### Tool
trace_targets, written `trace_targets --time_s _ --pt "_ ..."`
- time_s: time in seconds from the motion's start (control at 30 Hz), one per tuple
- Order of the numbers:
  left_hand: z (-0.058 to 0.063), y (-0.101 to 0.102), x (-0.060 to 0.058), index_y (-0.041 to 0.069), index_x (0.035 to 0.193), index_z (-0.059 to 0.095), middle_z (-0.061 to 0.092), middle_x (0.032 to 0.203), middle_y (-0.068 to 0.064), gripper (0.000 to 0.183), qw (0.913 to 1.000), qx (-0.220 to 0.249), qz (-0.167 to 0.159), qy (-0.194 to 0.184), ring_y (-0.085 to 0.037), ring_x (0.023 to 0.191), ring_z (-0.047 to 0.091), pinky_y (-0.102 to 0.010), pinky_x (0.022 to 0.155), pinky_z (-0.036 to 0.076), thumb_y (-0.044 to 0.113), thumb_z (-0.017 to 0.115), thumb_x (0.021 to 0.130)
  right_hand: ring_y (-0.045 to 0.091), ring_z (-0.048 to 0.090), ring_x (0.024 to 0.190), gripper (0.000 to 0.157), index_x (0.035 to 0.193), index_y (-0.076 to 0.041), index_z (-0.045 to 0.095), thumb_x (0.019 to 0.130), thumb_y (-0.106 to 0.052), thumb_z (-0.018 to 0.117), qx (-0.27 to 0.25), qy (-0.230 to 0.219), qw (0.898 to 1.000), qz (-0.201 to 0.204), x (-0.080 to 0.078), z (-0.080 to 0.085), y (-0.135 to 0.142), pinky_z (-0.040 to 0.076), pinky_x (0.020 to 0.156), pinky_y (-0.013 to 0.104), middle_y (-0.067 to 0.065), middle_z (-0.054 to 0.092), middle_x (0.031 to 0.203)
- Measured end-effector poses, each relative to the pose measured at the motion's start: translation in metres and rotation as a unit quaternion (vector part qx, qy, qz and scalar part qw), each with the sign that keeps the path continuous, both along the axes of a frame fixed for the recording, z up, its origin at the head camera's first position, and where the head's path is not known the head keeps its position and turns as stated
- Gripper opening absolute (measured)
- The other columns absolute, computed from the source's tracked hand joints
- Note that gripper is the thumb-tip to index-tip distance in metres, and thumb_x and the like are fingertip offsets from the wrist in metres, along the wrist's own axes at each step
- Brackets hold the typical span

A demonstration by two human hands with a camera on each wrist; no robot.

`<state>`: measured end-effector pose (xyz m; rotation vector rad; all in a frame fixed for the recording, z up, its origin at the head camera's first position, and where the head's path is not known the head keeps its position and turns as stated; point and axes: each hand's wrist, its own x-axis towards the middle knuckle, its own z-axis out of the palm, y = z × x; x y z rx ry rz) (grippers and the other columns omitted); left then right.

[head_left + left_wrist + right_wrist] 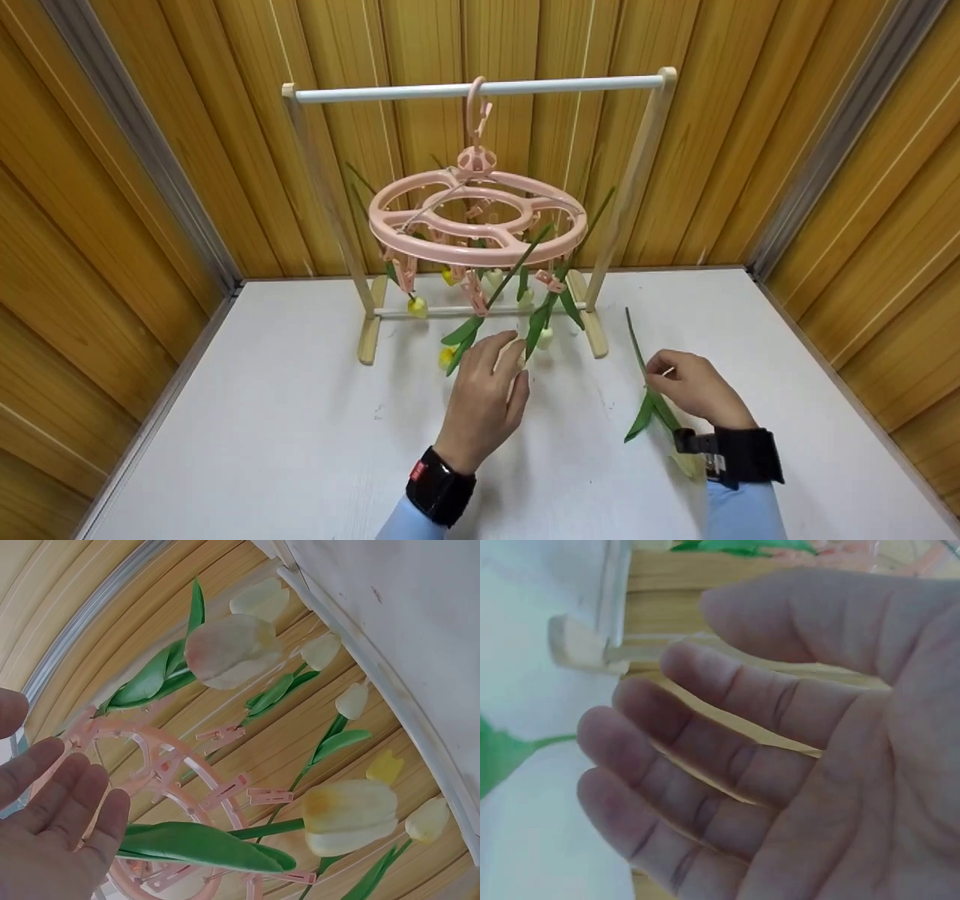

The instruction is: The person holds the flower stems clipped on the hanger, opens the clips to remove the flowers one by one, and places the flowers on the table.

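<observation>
In the head view my left hand (484, 394) is raised in front of the pink clip hanger (420, 246), its fingers loosely extended near hanging artificial tulips. The left wrist view shows those fingers (94, 799) apart and holding nothing, beside a green leaf (202, 846) of a yellow-white tulip (351, 817). A pinkish-white tulip (232, 651) hangs from a clip too. My right hand (697, 386) hovers by a single tulip stem (636, 341) lying on the table; its pale bloom is partly hidden by the wrist strap. Relaxed and bare, the right fingers (697, 679) grip nothing.
The hanger hooks over the white bar (382, 93) of a wooden stand (367, 341) on a white table (300, 450). Several pink clips (472, 291) dangle below its ring. Wood-patterned walls (112, 225) enclose the back and sides.
</observation>
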<state>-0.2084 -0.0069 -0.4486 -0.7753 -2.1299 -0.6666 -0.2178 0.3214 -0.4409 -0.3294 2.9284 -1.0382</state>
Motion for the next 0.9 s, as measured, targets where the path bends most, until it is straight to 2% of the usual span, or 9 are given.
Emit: trace_targets --time_s 0.27,0.5,0.7,0.8,0.9 --pt "0.007 -0.013 -0.004 0.002 0.121 0.067 0.064 0.124 -0.013 0.030 0.9979 0.046 0.013 0.043 -0.028 0.114 0.062 -0.041 0.098 0.053 0.010 0.072 0.093 0.029 0.068 0.097 0.009 0.103 -0.005 0.073 0.098 -0.007 0.067 -0.018 0.067 0.998 0.006 0.003 0.014 -0.023 0.054 0.085 0.045 0.010 0.073 0.105" --pt "0.009 -0.022 -0.010 -0.001 0.112 0.067 0.064 0.118 -0.015 0.024 0.9914 0.107 0.020 0.073 -0.028 0.111 0.061 -0.040 0.092 0.054 0.003 0.071 0.089 0.020 0.068 0.090 0.011 0.105 -0.005 0.074 0.098 -0.002 0.068 -0.057 0.125 0.990 0.017 0.006 0.019 -0.044 0.054 0.078 0.031 0.004 0.072 0.102" --pt "0.013 -0.024 -0.013 0.001 0.108 0.065 0.062 0.115 -0.012 0.017 0.9829 0.180 0.017 0.032 -0.025 0.108 0.060 -0.040 0.089 0.053 0.001 0.068 0.091 0.008 0.064 0.082 0.014 0.103 -0.006 0.075 0.095 0.004 0.069 -0.089 0.186 0.978 0.024 0.009 0.022 -0.065 0.053 0.073 0.024 0.006 0.072 0.097" --pt "0.018 -0.023 -0.013 0.000 0.109 0.064 0.061 0.115 -0.011 0.016 0.9770 0.213 0.009 -0.006 -0.024 0.109 0.061 -0.042 0.091 0.054 0.004 0.067 0.093 0.007 0.065 0.082 0.014 0.100 -0.005 0.074 0.093 0.005 0.070 -0.102 0.226 0.968 0.038 0.009 0.022 -0.076 0.054 0.073 0.023 0.004 0.072 0.095" --pt "0.023 -0.023 -0.012 -0.001 0.109 0.062 0.060 0.117 -0.011 0.015 0.9671 0.250 -0.013 -0.048 -0.026 0.112 0.060 -0.044 0.093 0.053 0.004 0.065 0.095 0.007 0.065 0.081 0.015 0.098 -0.006 0.074 0.092 0.007 0.070 -0.114 0.260 0.957 0.060 0.008 0.022 -0.088 0.055 0.072 0.023 0.001 0.071 0.093"
